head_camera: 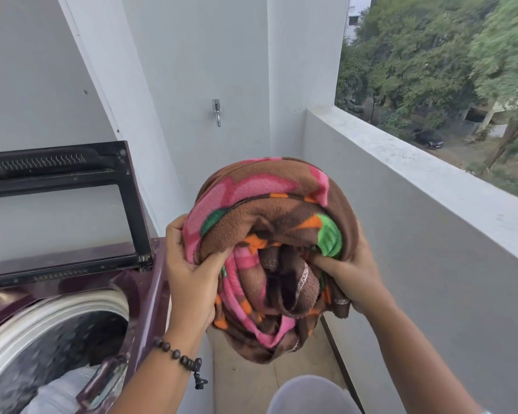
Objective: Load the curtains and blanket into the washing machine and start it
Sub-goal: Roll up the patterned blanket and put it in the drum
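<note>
Because it is a thick fleece bundled into a loose roll, the blanket [269, 249] will probably handle as soft, bulky and fairly light, apt to sag and unroll rather than slip. It is held up in the air, clear of any support, to the right of the washing machine [150, 294] and above the balcony floor. The left hand [189, 273] is clenched on the bundle's left edge, its thumb pressed into the folds, and the right hand [347, 273] grips the right edge the same way, fingers wrapped behind. Holding it at both sides with the thumbs dug in looks sensible; a grip on one outer layer alone would likely let the rest fall open.

The machine is a top loader with its lid [66, 201] standing raised at the back edge. Its drum [57, 339] lies open at the lower left, and a pale cloth [60, 392], possibly a curtain, already sits in the bottom, though blur hides detail. A tap [216, 112] is mounted on the wall behind, and the parapet [431, 174] runs along the right.
</note>
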Available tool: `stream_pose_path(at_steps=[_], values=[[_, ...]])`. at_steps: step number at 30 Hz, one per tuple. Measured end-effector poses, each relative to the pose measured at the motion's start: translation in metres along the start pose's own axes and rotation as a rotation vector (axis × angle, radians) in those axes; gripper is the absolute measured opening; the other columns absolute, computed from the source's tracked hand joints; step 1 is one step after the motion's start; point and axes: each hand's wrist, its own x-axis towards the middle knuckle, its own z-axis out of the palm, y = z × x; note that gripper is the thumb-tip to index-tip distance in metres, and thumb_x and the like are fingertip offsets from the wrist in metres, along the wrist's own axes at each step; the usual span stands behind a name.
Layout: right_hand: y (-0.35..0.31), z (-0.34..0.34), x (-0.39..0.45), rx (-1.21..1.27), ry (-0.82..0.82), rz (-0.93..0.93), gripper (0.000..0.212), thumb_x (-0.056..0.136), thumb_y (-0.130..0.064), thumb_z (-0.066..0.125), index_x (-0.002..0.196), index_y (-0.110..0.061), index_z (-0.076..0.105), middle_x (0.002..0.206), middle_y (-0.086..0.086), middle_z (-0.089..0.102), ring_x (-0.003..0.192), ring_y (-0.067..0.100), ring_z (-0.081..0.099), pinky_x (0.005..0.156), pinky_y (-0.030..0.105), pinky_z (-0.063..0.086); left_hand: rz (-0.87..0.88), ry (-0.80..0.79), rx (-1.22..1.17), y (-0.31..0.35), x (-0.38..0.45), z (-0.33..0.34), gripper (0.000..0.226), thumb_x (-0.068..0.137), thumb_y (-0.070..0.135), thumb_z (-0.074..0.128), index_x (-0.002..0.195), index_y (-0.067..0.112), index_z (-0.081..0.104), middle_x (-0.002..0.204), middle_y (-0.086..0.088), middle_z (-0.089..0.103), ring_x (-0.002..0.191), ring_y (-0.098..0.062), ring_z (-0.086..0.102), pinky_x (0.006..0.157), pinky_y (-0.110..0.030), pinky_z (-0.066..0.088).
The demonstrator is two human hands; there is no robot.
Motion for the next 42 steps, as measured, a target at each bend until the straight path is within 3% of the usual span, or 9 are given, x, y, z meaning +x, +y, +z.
stream_pose_path(at_steps=[3, 7, 12, 17, 23, 33, 36, 42], values=[[0.007, 0.002, 0.000, -0.018, 0.064, 0.015, 0.081, 0.055, -0.012, 0.080, 0.130, -0.022, 0.052, 0.120, 0.000, 0.066, 0.102, 0.002, 0.067, 0.091, 0.030, 0.056, -0.031, -0.012, 0.007, -0.003, -0.001, -0.004, 0.053, 0.058, 0.021, 0.081, 0.106, 0.029, 0.059, 0.112, -0.013, 0.065, 0.107, -0.030, 0.065, 0.095, -0.050, 0.052], [0.009, 0.005, 0.001, -0.060, 0.126, 0.015, 0.080, 0.050, -0.035, 0.079, 0.126, -0.028, 0.055, 0.121, 0.003, 0.067, 0.111, 0.017, 0.065, 0.098, 0.049, 0.051, -0.053, -0.029, 0.022, -0.002, 0.003, -0.006, 0.058, 0.057, 0.023, 0.081, 0.109, 0.025, 0.057, 0.111, -0.010, 0.067, 0.106, -0.029, 0.066, 0.094, -0.051, 0.053], [0.009, 0.011, -0.005, -0.108, 0.190, 0.011, 0.080, 0.054, -0.037, 0.080, 0.129, -0.026, 0.056, 0.123, 0.006, 0.066, 0.114, 0.023, 0.064, 0.098, 0.055, 0.049, -0.107, -0.063, 0.005, -0.008, 0.008, -0.013, 0.058, 0.057, 0.018, 0.080, 0.109, 0.022, 0.056, 0.106, -0.005, 0.068, 0.102, -0.026, 0.067, 0.093, -0.050, 0.054], [0.013, 0.021, -0.019, -0.115, 0.264, 0.014, 0.071, 0.052, -0.036, 0.077, 0.120, -0.037, 0.056, 0.122, 0.004, 0.066, 0.114, 0.019, 0.063, 0.101, 0.048, 0.049, -0.121, -0.131, 0.010, -0.013, 0.011, -0.024, 0.056, 0.057, 0.023, 0.080, 0.108, 0.024, 0.057, 0.102, 0.000, 0.068, 0.098, -0.019, 0.068, 0.089, -0.042, 0.055], [0.019, 0.035, -0.040, -0.150, 0.307, 0.028, 0.083, 0.054, -0.034, 0.079, 0.132, -0.016, 0.056, 0.125, 0.011, 0.064, 0.117, 0.024, 0.062, 0.101, 0.054, 0.048, -0.175, -0.176, -0.028, -0.020, 0.012, -0.043, 0.053, 0.056, 0.024, 0.081, 0.104, 0.029, 0.059, 0.107, -0.006, 0.066, 0.102, -0.025, 0.067, 0.091, -0.046, 0.055], [0.014, 0.029, -0.070, -0.165, 0.363, 0.060, 0.081, 0.051, -0.035, 0.080, 0.128, -0.030, 0.056, 0.125, 0.007, 0.064, 0.114, 0.019, 0.064, 0.101, 0.049, 0.050, -0.243, -0.243, -0.083, -0.027, -0.007, -0.047, 0.046, 0.057, 0.025, 0.080, 0.096, 0.038, 0.061, 0.102, -0.002, 0.070, 0.101, -0.027, 0.068, 0.090, -0.049, 0.055], [0.011, 0.025, -0.069, -0.162, 0.344, 0.044, 0.083, 0.051, -0.033, 0.080, 0.130, -0.028, 0.056, 0.126, 0.011, 0.063, 0.114, 0.022, 0.063, 0.100, 0.049, 0.050, -0.234, -0.239, -0.083, -0.022, -0.010, -0.045, 0.045, 0.058, 0.026, 0.080, 0.096, 0.038, 0.061, 0.100, 0.001, 0.070, 0.099, -0.023, 0.068, 0.088, -0.046, 0.056], [0.005, 0.034, -0.062, -0.096, 0.259, -0.003, 0.074, 0.050, -0.028, 0.080, 0.120, -0.033, 0.057, 0.123, 0.013, 0.064, 0.107, 0.019, 0.066, 0.088, 0.029, 0.054, -0.187, -0.180, -0.021, -0.008, -0.015, -0.053, 0.049, 0.064, 0.015, 0.081, 0.105, 0.030, 0.058, 0.104, 0.002, 0.069, 0.101, -0.020, 0.068, 0.087, -0.040, 0.057]])
